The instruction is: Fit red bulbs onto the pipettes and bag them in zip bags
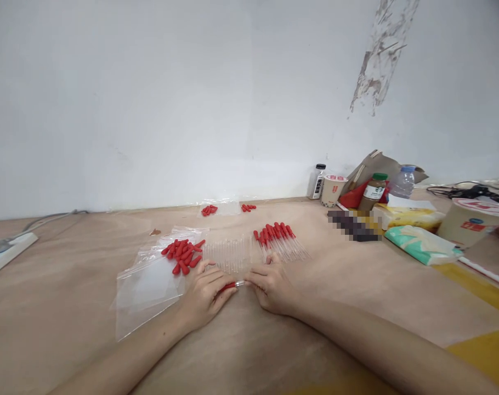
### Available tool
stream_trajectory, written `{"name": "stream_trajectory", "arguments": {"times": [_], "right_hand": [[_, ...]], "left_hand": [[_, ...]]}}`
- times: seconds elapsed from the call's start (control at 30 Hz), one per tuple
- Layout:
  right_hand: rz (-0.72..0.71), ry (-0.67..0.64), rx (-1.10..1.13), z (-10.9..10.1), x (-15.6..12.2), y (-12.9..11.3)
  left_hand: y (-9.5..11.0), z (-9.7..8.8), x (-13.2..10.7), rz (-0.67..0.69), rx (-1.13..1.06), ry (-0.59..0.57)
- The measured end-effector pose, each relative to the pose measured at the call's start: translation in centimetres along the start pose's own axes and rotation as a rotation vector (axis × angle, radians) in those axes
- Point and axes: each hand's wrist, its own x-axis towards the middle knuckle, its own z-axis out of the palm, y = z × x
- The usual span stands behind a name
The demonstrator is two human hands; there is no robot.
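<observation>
Between thumb and fingers, my left hand (pixel 208 291) pinches a red rubber bulb (pixel 228 286). My right hand (pixel 272 284) is closed on a clear glass dropper tube (pixel 240 283), whose end meets the bulb's mouth; how far it goes in I cannot tell. Beyond my hands lies a row of bare glass tubes (pixel 227 253). To its right rest several droppers with red bulbs fitted (pixel 276 236). A heap of loose red bulbs (pixel 183 255) sits at the left, on clear plastic zip bags (pixel 151 293).
Small groups of red bulbs (pixel 209 210) lie near the wall on clear plastic. At the right stand a paper cup (pixel 334 192), bottles (pixel 373 193), tissue packs (pixel 422 245) and a larger cup (pixel 471 225). A power strip (pixel 15 252) is at the far left.
</observation>
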Motion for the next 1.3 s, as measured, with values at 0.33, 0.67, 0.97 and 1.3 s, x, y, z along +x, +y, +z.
{"name": "stream_trajectory", "arguments": {"times": [0.33, 0.67, 0.97, 1.3], "right_hand": [[0.067, -0.100, -0.018, -0.2, 0.5, -0.8], [0.696, -0.128, -0.079, -4.1, 2.9, 2.5], [0.942, -0.116, -0.222, -2.6, 3.6, 5.6], [0.957, -0.173, -0.356, -2.2, 2.0, 7.0]], "left_hand": [[-0.2, -0.2, 0.2, 0.007, 0.085, 0.058], [-1.4, -1.1, -1.5, -0.131, 0.097, 0.090], [-1.5, -1.1, -1.4, -0.141, 0.039, 0.006], [-1.5, -1.1, -1.3, -0.146, 0.028, -0.017]]}}
